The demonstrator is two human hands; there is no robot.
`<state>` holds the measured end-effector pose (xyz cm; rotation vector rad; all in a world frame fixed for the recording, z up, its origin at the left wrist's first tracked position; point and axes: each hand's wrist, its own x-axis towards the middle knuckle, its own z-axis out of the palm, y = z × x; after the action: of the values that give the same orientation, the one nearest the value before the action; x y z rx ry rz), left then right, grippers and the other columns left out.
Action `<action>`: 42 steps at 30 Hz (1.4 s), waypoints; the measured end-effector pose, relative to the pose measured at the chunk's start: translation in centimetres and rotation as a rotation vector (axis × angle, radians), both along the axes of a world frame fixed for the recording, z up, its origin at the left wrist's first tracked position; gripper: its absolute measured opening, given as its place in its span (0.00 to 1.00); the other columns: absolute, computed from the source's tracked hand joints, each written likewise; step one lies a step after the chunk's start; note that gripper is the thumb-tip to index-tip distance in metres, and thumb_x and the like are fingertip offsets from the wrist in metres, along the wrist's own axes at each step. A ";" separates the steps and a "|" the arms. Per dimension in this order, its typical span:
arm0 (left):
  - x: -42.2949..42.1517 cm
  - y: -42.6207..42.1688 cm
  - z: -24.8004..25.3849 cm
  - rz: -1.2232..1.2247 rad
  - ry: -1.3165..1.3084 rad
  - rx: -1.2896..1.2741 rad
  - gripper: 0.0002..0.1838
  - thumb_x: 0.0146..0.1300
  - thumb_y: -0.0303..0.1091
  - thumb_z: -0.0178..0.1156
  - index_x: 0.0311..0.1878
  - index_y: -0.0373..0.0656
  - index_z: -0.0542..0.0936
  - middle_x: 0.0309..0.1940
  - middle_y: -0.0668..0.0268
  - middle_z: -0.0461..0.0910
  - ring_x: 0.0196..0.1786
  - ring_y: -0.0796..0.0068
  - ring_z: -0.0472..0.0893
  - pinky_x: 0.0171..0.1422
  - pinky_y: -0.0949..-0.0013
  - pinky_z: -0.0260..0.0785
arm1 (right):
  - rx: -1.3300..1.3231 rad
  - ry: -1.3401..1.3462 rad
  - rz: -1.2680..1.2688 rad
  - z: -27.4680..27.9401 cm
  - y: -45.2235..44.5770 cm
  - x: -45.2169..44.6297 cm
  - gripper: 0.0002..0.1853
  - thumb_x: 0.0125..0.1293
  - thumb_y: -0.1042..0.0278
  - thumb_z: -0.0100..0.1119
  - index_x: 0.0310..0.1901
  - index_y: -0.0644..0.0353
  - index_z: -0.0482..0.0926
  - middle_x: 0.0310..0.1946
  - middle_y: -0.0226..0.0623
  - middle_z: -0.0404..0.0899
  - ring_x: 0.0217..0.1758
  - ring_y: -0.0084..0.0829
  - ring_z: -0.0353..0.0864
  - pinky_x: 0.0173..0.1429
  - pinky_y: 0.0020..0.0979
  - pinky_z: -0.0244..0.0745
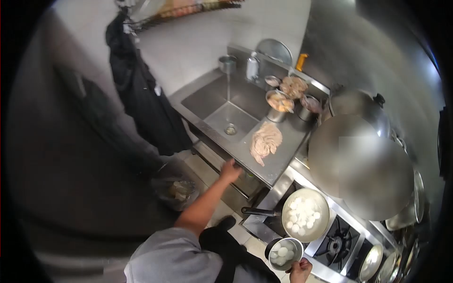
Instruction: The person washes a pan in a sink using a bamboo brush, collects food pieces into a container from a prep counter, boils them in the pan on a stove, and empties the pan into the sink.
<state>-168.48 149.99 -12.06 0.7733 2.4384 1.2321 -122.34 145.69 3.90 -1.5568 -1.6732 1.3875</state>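
My right hand [300,270] is closed on the side of a small pot [298,243] with a dark outside. Several white, egg-like rounds [281,254] lie in liquid inside it. Reaching forward, my left hand [230,171] is beside the front edge of the sink counter, with its thumb apart and no object visible in it. A frying pan [323,225] with a black handle sits on the stove close to the pot, with many pale round pieces in liquid. On the counter ahead of my left hand lies a crumpled beige cloth [266,141].
Water runs into the metal sink [203,100]. Metal containers [277,114] and a clear bottle [252,67] stand behind the cloth. A bare burner [336,245] is right of the pan. A plastic bag [177,188] is low at left; a black garment [141,89] hangs by the wall.
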 end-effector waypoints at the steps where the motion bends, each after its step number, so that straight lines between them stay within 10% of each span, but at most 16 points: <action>1: 2.3 -2.0 -0.5 -0.053 0.007 -0.028 0.25 0.48 0.41 0.64 0.49 0.38 0.76 0.44 0.49 0.79 0.48 0.50 0.77 0.54 0.57 0.70 | 0.058 -0.083 0.077 -1.6 0.6 1.0 0.11 0.58 0.71 0.55 0.21 0.67 0.73 0.12 0.39 0.75 0.15 0.29 0.73 0.23 0.32 0.67; 8: 8.5 -16.1 -6.4 -0.120 -0.220 -0.368 0.37 0.49 0.47 0.66 0.59 0.35 0.71 0.49 0.52 0.78 0.52 0.62 0.78 0.56 0.68 0.69 | 0.537 -0.140 0.432 -4.8 3.4 2.2 0.14 0.60 0.65 0.54 0.23 0.68 0.74 0.13 0.45 0.75 0.18 0.38 0.76 0.29 0.35 0.71; 15: 11.6 -24.0 3.2 0.370 0.004 -0.911 0.32 0.55 0.45 0.59 0.61 0.39 0.70 0.63 0.52 0.64 0.69 0.50 0.59 0.67 0.39 0.53 | 0.181 0.167 0.427 -6.7 4.4 2.0 0.10 0.50 0.75 0.52 0.16 0.70 0.70 0.10 0.39 0.71 0.10 0.26 0.71 0.14 0.29 0.68; 24: 11.3 -26.8 0.3 0.454 -0.137 -1.022 0.30 0.54 0.40 0.59 0.62 0.42 0.69 0.68 0.55 0.55 0.70 0.48 0.55 0.68 0.49 0.57 | 0.166 0.086 0.373 -7.8 5.4 3.5 0.13 0.47 0.70 0.52 0.13 0.69 0.66 0.09 0.45 0.68 0.11 0.33 0.67 0.20 0.38 0.61; 29: 1.3 -24.3 -1.9 0.208 0.301 -0.707 0.26 0.50 0.49 0.61 0.43 0.35 0.81 0.44 0.50 0.79 0.54 0.51 0.76 0.60 0.60 0.67 | 0.100 0.142 0.260 -4.9 5.3 3.7 0.11 0.49 0.74 0.51 0.14 0.67 0.66 0.09 0.41 0.70 0.11 0.28 0.70 0.17 0.32 0.64; 33: -2.7 -16.7 10.4 0.272 0.293 0.107 0.20 0.52 0.41 0.64 0.40 0.33 0.79 0.42 0.52 0.80 0.43 0.57 0.80 0.50 0.61 0.71 | 0.100 0.096 0.238 -4.9 5.6 3.1 0.11 0.51 0.75 0.51 0.14 0.67 0.67 0.09 0.41 0.70 0.11 0.26 0.72 0.16 0.30 0.65; 42: -15.0 0.8 35.0 0.026 1.139 0.536 0.15 0.52 0.37 0.66 0.42 0.41 0.79 0.46 0.58 0.77 0.43 0.62 0.78 0.47 0.67 0.70 | 0.290 -0.087 0.178 -4.1 7.8 -6.5 0.11 0.49 0.72 0.54 0.16 0.67 0.67 0.09 0.38 0.66 0.11 0.29 0.68 0.17 0.32 0.64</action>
<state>-183.44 150.77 22.96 2.0557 2.8742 1.8130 -128.86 153.47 -0.22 -1.3482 -2.0056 1.1091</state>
